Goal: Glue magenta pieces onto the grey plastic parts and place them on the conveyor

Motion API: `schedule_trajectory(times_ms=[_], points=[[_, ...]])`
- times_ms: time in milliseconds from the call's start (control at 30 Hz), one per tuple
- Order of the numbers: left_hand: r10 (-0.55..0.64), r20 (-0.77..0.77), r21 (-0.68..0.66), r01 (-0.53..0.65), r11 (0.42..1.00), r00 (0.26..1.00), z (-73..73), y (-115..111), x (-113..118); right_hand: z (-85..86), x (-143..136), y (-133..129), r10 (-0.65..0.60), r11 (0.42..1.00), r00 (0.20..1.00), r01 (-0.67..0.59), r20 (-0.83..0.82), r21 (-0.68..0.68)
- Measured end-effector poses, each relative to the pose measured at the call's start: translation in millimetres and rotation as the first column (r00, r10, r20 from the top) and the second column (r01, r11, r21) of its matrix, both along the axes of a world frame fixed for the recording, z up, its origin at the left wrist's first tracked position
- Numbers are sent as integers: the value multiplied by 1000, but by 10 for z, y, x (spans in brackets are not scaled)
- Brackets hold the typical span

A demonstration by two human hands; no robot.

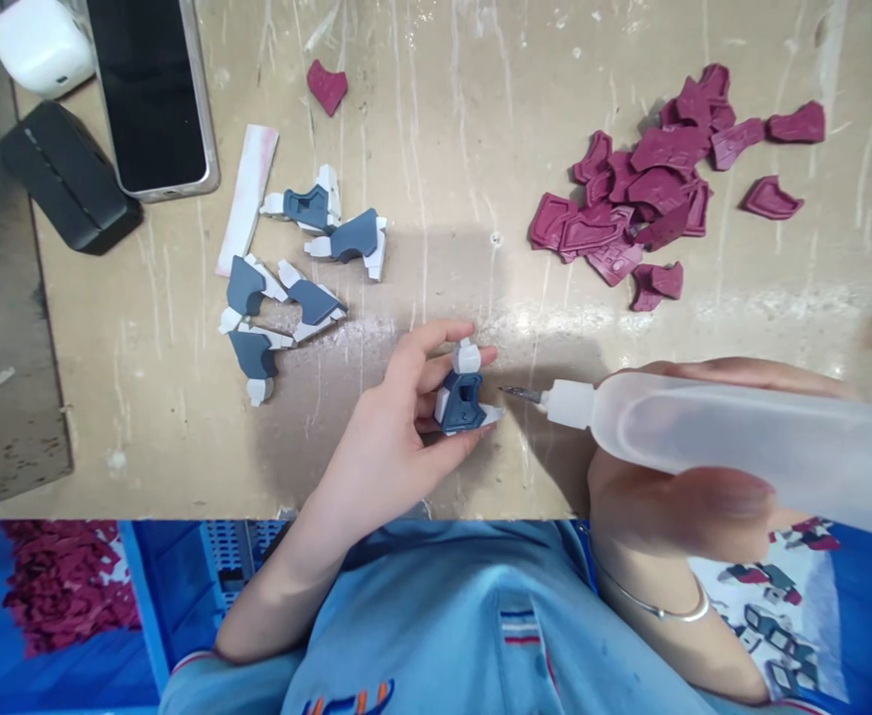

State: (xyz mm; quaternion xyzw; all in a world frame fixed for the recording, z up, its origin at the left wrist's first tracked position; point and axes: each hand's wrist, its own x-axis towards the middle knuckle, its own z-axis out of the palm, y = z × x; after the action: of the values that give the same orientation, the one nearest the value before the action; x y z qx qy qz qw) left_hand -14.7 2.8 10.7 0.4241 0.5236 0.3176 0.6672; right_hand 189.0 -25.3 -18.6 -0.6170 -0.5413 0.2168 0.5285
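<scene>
Between the fingers and thumb of my left hand (413, 407) is a small blue and white plastic part (464, 402), its hollow blue side facing up. My right hand (693, 487) is wrapped round a translucent white squeeze bottle (749, 432). The bottle lies almost level, and its thin metal tip (519, 393) points left, a little to the right of the held part and apart from it. Several similar blue and white parts (354, 236) lie on the table to the left. A pile of maroon pieces (652, 179) is at the upper right.
A phone (154, 94), a white case (41, 45) and a black box (71, 177) sit at the upper left, near a paper strip (248, 199). One maroon piece (327, 86) lies alone. Below the table edge are blue bins, one holding maroon pieces (68, 586).
</scene>
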Motion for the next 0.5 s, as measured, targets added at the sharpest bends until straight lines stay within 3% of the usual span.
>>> schedule_trajectory(times_ms=[100, 167, 300, 500], points=[[4, -1, 1, -4, 1000, 1000, -3, -5, 2, -51, -70, 127, -48, 975, 995, 27, 91, 220], [5, 3, 6, -5, 1000, 1000, -1, -7, 2, -56, -101, 176, -31, 959, 992, -5, 122, 282], [-1, -8, 14, 1, 1000, 1000, 0, -12, 1, -37, -110, 180, 25, 964, 993, -55, 118, 261], [-20, -8, 41, 20, 999, 1000, -19, -17, -8, -21, -177, 160, -20, 973, 999, 31, -51, 231]])
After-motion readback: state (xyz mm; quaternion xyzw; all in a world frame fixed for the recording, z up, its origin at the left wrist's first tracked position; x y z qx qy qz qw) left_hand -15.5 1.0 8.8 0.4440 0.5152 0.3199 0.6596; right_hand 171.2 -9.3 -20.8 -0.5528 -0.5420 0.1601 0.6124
